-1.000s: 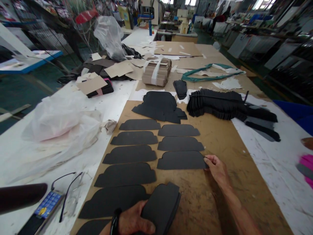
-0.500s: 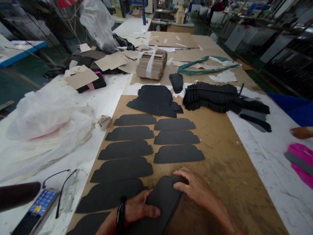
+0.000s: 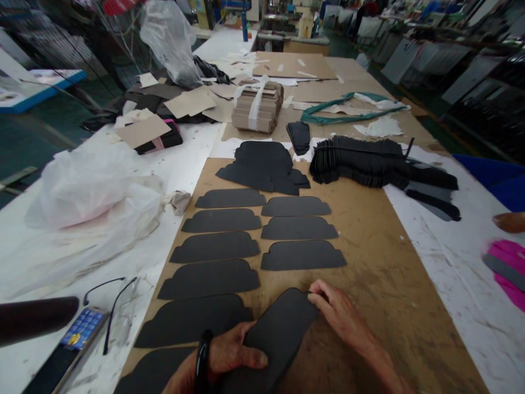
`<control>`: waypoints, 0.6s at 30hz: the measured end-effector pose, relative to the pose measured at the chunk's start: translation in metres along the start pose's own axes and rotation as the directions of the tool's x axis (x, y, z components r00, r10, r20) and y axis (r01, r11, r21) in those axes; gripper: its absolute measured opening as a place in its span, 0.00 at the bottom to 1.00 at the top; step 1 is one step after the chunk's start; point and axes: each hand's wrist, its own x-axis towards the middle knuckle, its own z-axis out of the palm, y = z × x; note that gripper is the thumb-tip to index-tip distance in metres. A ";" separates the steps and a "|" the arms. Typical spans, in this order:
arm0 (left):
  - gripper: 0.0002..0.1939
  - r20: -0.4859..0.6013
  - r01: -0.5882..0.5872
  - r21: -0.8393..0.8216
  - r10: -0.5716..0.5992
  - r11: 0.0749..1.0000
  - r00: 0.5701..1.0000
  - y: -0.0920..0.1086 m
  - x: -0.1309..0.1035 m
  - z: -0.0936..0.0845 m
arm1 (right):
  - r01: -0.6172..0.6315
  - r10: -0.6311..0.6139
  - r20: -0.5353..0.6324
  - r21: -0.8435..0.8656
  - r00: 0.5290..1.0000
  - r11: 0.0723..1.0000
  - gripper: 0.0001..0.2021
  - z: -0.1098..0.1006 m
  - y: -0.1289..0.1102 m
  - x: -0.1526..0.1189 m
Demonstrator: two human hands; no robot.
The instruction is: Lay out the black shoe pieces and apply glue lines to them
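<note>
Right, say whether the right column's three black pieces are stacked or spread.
Spread: each black piece shows its whole outline on the brown board.

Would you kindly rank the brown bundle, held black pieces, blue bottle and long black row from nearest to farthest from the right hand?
1. Held black pieces: touching the right hand.
2. Long black row: beyond, slightly right.
3. Brown bundle: farther back, left.
4. Blue bottle: farthest back, left.

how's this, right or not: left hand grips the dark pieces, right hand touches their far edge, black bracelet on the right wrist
Not quite: the black bracelet is on the left wrist, not the right, as the head view shows. The left hand does grip the dark pieces, and the right hand touches their far edge.
</note>
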 end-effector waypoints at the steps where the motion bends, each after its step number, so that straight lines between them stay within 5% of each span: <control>1: 0.28 -0.014 0.000 0.005 0.000 1.000 1.000 0.000 -0.001 0.000 | -0.025 0.024 0.023 0.051 0.999 0.998 0.08 -0.002 0.005 0.000; 8: 0.35 0.041 0.035 0.054 -0.037 0.998 0.998 -0.003 -0.004 -0.009 | -0.183 0.097 0.262 0.325 0.960 0.928 0.11 -0.006 0.020 -0.002; 18: 0.38 -0.020 -0.048 -0.001 0.048 0.999 0.999 -0.014 -0.026 -0.015 | -0.199 0.136 0.174 0.419 0.975 0.886 0.14 -0.021 0.043 0.000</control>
